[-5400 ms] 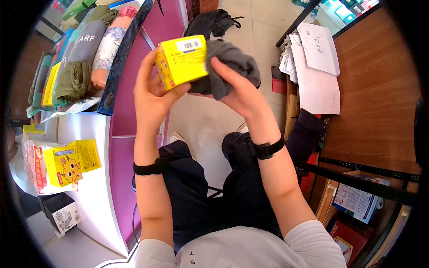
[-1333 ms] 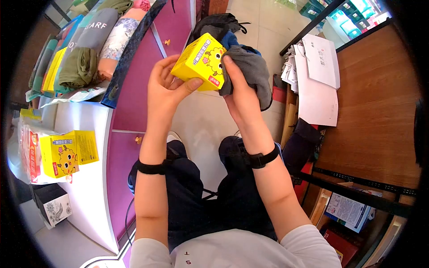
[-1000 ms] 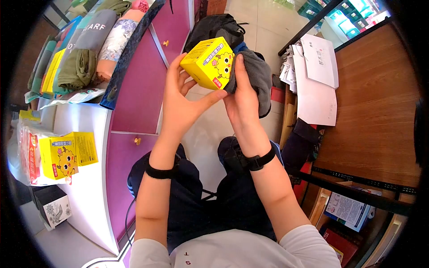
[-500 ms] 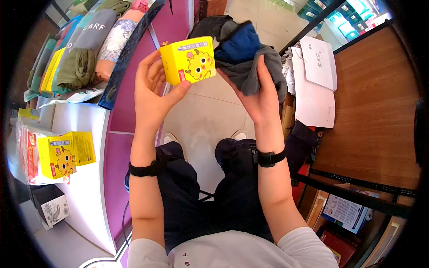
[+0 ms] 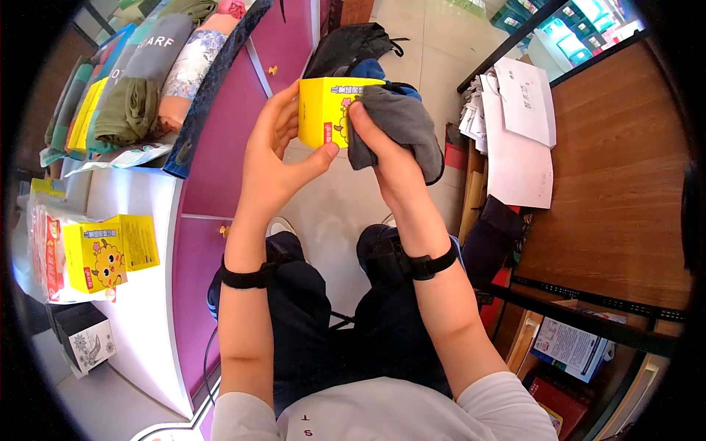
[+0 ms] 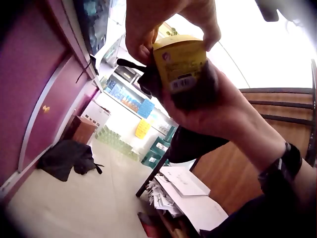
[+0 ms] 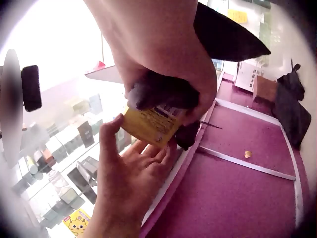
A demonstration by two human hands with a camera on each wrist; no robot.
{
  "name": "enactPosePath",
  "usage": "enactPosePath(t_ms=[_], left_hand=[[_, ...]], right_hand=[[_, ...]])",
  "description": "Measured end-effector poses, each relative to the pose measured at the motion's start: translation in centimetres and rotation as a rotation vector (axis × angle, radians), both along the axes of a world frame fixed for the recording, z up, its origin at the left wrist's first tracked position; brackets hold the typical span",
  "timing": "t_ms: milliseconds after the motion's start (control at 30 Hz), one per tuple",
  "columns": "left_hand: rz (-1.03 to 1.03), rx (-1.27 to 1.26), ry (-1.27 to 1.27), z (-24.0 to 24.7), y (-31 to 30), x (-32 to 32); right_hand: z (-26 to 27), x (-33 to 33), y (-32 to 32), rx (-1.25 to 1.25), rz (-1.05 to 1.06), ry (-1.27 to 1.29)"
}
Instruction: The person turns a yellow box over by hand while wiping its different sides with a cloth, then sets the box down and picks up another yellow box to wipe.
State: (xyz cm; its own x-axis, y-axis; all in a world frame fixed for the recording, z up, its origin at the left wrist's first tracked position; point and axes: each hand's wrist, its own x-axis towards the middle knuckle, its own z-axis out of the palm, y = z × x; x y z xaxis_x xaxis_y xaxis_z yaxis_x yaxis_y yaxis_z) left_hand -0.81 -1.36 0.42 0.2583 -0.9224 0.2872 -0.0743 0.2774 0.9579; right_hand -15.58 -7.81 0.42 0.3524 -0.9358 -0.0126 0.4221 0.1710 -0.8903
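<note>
In the head view my left hand (image 5: 272, 162) holds a yellow cardboard box (image 5: 316, 114) printed with a cartoon sheep, thumb at its lower edge and fingers behind its left side. My right hand (image 5: 393, 165) grips a bunched grey cloth (image 5: 408, 125) with a blue patch, its thumb pressing the fabric over the box's right part. From the left wrist, a barcode shows on the box (image 6: 181, 64), with dark cloth around its lower end. The right wrist view has the left fingers (image 7: 148, 153) under the box and the cloth (image 7: 161, 91) bunched against it.
Another yellow box (image 5: 95, 257) stands on the white counter (image 5: 147, 309) at left, beside a plastic packet. Rolled scarves (image 5: 140, 81) lie on the shelf above. A black bag (image 5: 346, 50) is on the floor ahead; papers (image 5: 518, 140) are stacked at right.
The box has turned from its barcode face to its cartoon face. Half a second ago the cloth was off to the right, blue side showing; now it is back over the box's right part.
</note>
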Motion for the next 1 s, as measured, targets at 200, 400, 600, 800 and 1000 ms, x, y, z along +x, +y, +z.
enactPosePath(t_ms=[200,400,600,800,1000], left_hand=[[0.001,-0.005,0.189,-1.6,-0.9,-1.0],[0.119,-0.096,-0.093,-1.3,-0.9,-0.8],[0.302,0.037,0.167,-0.8,-0.8,0.3],[0.321,0.090,0.057,-1.6,-0.8,2.2],[0.267,0.061,0.087,-2.2,-1.1,1.2]], right_hand=[[-0.5,0.6,-0.4,-0.141,-0.180,0.319],[-1.5,-0.2,-1.0,-0.090,-0.245,0.357],[-1.8,-0.5,-1.6,-0.170,-0.225,0.393],[0.0,-2.0,-1.6,-0.362,-0.119,0.361],[-1.0,-0.4,-0.9,-0.432,0.236,0.708]])
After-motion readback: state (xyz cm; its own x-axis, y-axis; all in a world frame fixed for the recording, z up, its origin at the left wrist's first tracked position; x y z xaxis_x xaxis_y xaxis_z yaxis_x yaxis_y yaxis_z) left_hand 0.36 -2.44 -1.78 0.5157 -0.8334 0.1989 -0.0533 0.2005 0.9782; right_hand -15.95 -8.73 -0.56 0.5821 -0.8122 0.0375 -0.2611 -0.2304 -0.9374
